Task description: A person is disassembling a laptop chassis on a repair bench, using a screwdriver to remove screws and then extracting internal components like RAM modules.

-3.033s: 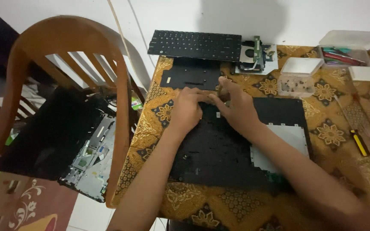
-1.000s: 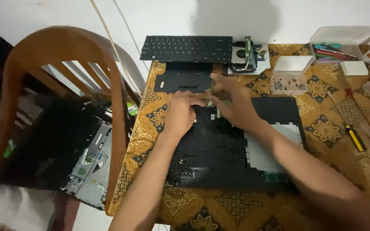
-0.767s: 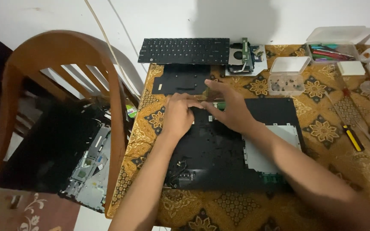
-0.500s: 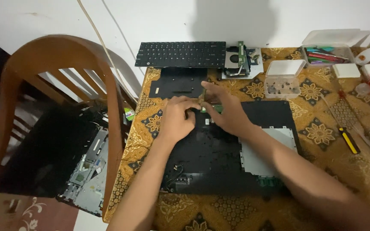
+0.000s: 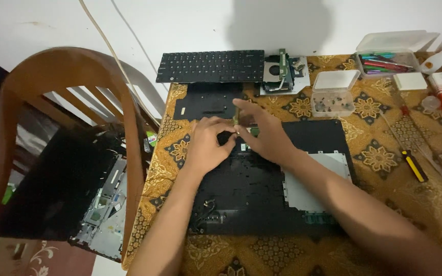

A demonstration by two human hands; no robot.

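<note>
left hand [image 5: 206,145] fingers curled on laptop case [image 5: 262,189], right hand [image 5: 267,134] fingers pinching small part [image 5: 237,118]

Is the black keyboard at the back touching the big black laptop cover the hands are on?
Apart. The head view shows the keyboard at the table's far edge, with a black panel and patterned cloth between it and the laptop cover.

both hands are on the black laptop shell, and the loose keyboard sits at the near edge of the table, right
Not quite. The head view shows both hands, left hand and right hand, on the black laptop shell, but the loose keyboard lies at the far edge of the table, by the wall.
</note>
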